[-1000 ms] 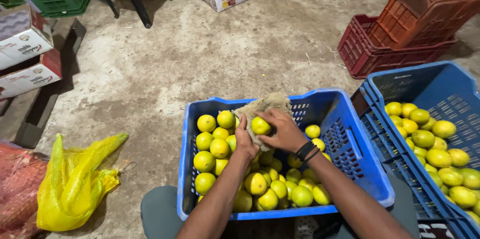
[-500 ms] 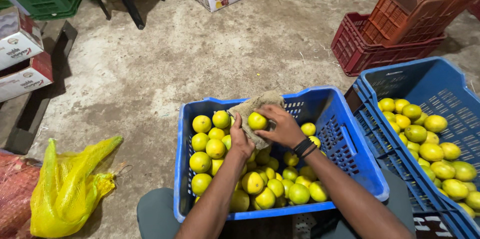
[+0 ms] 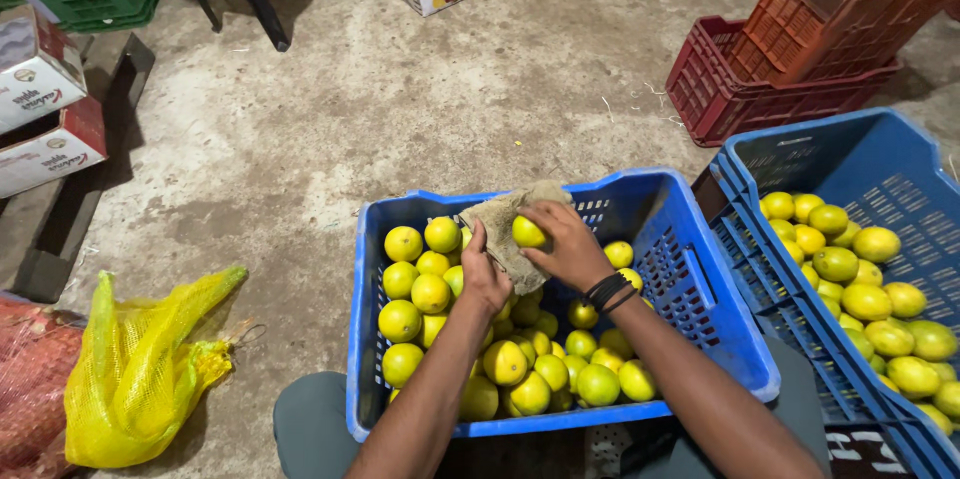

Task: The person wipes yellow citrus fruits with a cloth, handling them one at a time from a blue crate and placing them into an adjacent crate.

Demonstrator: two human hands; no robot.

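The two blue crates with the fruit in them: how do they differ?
The near blue crate sits in front of the person, both hands over it; the right blue crate lies beside it, untouched. The right one is nested in another crate; the near one looks single. Both hold yellow-green citrus fruit.

You are working in dim, even light that leaves the concrete floor (image 3: 420, 119) dull, soft shadow pooled under the stacked red crates (image 3: 800, 49) and the dark left edge, while the yellow-green fruit (image 3: 528, 231) stays sharp, with slight wide-angle bending at the frame's corners.
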